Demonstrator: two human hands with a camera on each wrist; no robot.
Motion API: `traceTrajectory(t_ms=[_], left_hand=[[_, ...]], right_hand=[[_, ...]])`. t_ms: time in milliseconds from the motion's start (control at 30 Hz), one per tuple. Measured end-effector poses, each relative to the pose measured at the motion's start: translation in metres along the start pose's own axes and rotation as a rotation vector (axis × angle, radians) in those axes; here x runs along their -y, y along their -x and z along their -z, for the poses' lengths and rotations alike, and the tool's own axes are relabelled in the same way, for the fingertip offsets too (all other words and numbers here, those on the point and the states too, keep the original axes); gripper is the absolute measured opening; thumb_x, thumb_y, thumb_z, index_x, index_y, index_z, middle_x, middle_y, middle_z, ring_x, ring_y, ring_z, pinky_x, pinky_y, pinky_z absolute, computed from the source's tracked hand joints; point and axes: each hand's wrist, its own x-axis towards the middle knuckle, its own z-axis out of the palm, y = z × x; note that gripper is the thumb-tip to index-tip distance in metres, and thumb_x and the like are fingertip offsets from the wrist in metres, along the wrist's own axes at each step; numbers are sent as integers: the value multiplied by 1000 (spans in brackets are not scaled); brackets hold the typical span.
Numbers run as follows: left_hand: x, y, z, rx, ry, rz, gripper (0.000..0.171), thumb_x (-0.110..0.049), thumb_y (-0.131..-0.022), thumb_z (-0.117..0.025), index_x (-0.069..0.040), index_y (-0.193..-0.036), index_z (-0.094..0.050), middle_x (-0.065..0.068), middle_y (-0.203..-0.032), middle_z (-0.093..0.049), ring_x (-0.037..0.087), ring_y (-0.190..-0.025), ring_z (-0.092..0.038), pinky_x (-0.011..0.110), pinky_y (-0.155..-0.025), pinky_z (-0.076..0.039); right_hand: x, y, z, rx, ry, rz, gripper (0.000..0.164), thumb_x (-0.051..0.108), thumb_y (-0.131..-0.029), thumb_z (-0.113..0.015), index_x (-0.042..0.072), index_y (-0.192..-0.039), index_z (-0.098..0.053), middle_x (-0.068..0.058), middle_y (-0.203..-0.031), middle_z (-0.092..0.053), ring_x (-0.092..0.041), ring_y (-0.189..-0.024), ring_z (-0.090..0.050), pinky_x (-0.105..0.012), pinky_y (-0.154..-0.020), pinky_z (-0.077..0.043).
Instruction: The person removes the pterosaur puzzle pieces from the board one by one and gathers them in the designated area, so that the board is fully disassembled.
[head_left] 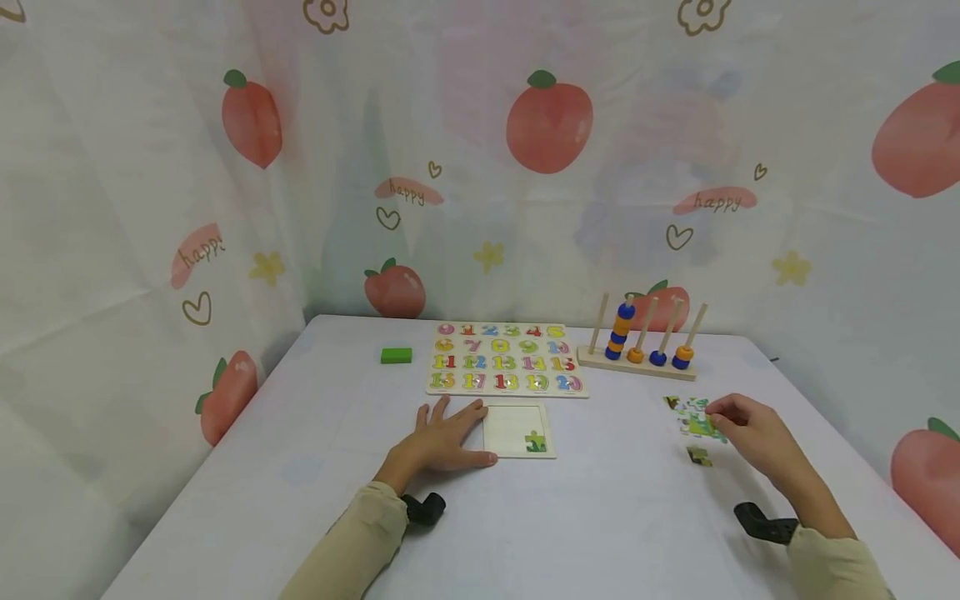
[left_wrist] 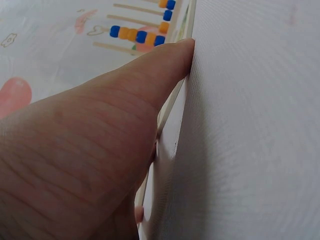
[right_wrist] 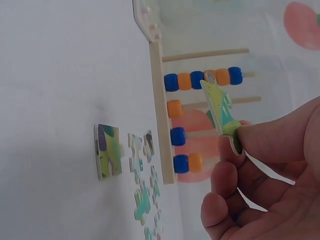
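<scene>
A shallow square puzzle tray (head_left: 506,429) lies in the middle of the table, one green jigsaw piece (head_left: 536,442) in its lower right corner. My left hand (head_left: 441,437) rests at the tray's left side with fingers spread, thumb and index fingertip at its edge. In the left wrist view the thumb (left_wrist: 170,60) lies along that edge. Over at the right, my right hand (head_left: 757,433) pinches a green and yellow jigsaw piece (right_wrist: 217,102) between thumb and fingers, raised above the table. Several loose jigsaw pieces (right_wrist: 142,200) lie below it, with one piece (head_left: 699,456) nearer me.
Behind the tray lies a number board (head_left: 507,395) with coloured numerals. A peg stand (head_left: 637,364) with blue and orange beads is at the back right. A green block (head_left: 396,356) lies at the back left. Printed cloth (head_left: 465,242) hangs behind the table.
</scene>
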Motion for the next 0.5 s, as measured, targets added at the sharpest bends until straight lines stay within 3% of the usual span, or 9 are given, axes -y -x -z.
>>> traceTrajectory(t_ms=[200,500], left_hand=[[1,1,0,-12,0,-9,90,-68,-94,-68,-25,-167,-40,-8,-176,-28,42,-163,-3,67,-126,2],[2,-1,-2,-8,1,-4,90,-69,-93,-68,-26,-168,-40,-8,-176,-28,42,-163,-3,67,-126,2]], right_hand=[[-12,0,7,3,11,-31,27,10,-112,-53,-12,-126,-58,-28,-117,-65,-43,-107,-61,-38,-80,-54],[-34,4,15,-1,35,-41,26,9,-110,-55,-14,-121,-60,-28,-115,-66,-42,-105,-60,-28,-72,-49]])
